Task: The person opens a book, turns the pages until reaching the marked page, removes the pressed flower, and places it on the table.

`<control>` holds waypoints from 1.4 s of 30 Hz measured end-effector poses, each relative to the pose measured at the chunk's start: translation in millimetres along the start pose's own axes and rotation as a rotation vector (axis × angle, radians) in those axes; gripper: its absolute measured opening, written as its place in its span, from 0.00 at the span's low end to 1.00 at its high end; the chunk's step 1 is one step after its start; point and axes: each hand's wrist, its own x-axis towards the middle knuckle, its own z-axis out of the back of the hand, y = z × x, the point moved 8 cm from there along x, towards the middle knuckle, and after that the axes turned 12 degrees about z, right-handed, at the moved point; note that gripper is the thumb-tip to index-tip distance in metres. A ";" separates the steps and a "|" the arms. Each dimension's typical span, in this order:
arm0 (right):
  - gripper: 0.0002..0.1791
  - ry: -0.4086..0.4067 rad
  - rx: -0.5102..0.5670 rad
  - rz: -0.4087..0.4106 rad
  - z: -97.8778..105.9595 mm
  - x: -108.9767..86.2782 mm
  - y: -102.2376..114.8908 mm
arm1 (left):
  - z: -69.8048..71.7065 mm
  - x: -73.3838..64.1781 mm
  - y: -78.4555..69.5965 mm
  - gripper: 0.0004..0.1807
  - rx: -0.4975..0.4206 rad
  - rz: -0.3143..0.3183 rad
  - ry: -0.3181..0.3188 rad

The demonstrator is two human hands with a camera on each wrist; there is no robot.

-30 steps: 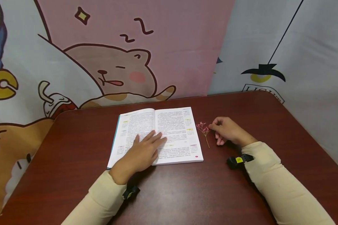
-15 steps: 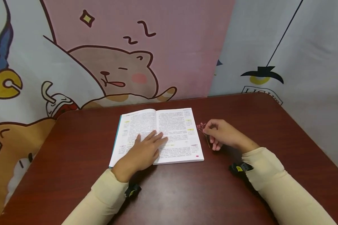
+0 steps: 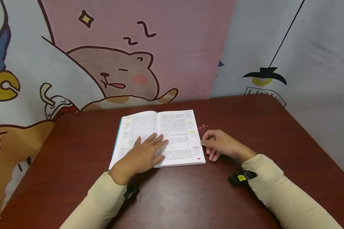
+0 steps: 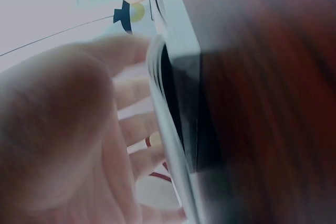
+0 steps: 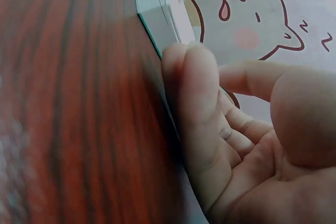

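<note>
An open book [image 3: 176, 127] with printed pages and a teal cover edge lies on the table. My left hand [image 3: 140, 157] rests on its lower middle, fingers spread across both pages. The left wrist view shows that palm [image 4: 58, 129] over the raised page edges [image 4: 170, 129]. At the book's right edge is my right hand [image 3: 225, 143], fingers loosely bent, thumb and index tips right by the pages. In the right wrist view, nothing shows between its fingers [image 5: 197, 93]. Just behind this hand lies a small sprig of pink flowers [image 3: 203, 128], its stem hidden by the hand.
The reddish-brown table [image 3: 172, 197] extends around the book. Behind it hangs a cloth backdrop [image 3: 186, 57] with cartoon bears. Black wrist cameras [image 3: 237, 179] sit below both cream sleeves [image 3: 286, 190].
My right hand has moved from beside the flower sprig toward me and left, to the book's right edge. The sprig stays on the table. My left hand stays on the book.
</note>
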 end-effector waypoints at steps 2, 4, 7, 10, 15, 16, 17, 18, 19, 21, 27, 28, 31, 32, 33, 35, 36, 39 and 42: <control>0.12 0.007 0.001 -0.001 -2.9 1.5 -2.0 | 0.9 -1.4 1.2 0.35 0.002 -0.003 0.003; 0.12 0.020 -0.006 0.009 -5.1 2.9 -3.2 | 2.0 -2.5 2.6 0.39 0.007 0.001 0.004; 0.12 0.032 -0.025 0.034 -5.1 3.6 -3.1 | 3.7 -3.6 4.1 0.45 0.001 0.010 0.008; 0.13 0.036 -0.042 0.046 -3.3 3.2 -3.1 | 2.8 -3.5 5.4 0.49 -0.013 0.018 0.029; 0.14 0.029 -0.063 0.047 -1.5 3.2 -3.1 | 3.1 -3.6 6.6 0.51 -0.002 0.017 0.045; 0.14 0.030 -0.071 0.049 -1.6 3.4 -3.2 | 3.7 -3.9 7.2 0.51 0.001 0.021 0.048; 0.14 0.030 -0.075 0.048 -1.9 3.3 -3.2 | 4.6 -4.5 7.8 0.51 0.003 0.023 0.048; 0.14 0.032 -0.082 0.049 -2.2 3.2 -3.5 | 5.5 -5.1 8.3 0.51 0.005 0.025 0.047; 0.13 0.033 -0.087 0.047 -2.3 2.9 -3.6 | 6.9 -6.2 8.8 0.51 0.008 0.028 0.044; 0.14 0.038 -0.094 0.049 -2.8 2.5 -3.9 | 9.7 -8.4 10.6 0.51 0.022 0.046 0.040; 0.15 0.035 -0.100 0.047 -2.2 2.3 -4.7 | 19.9 -16.0 15.4 0.51 0.106 0.120 0.019; 0.14 0.033 -0.098 0.042 -2.1 2.2 -4.9 | 21.5 -17.0 15.8 0.50 0.118 0.129 0.021; 0.14 0.033 -0.093 0.034 -2.0 2.1 -5.4 | 25.6 -19.7 16.3 0.49 0.141 0.149 0.029; 0.14 0.033 -0.091 0.033 -2.1 2.1 -5.4 | 26.8 -20.4 16.3 0.48 0.148 0.151 0.028; 0.14 0.034 -0.089 0.034 -2.3 2.2 -5.3 | 28.1 -21.1 16.1 0.48 0.153 0.152 0.026; 0.15 0.035 -0.086 0.037 -2.8 2.2 -4.6 | 30.3 -22.5 15.5 0.48 0.160 0.148 0.019; 0.15 0.035 -0.087 0.038 -3.0 2.1 -4.3 | 31.4 -23.1 15.0 0.48 0.163 0.144 0.015; 0.15 0.037 -0.090 0.042 -2.9 1.9 -3.8 | 35.3 -25.1 14.0 0.47 0.171 0.134 -0.004; 0.15 0.039 -0.097 0.046 -2.4 1.8 -3.5 | 39.5 -27.1 13.5 0.46 0.173 0.125 -0.022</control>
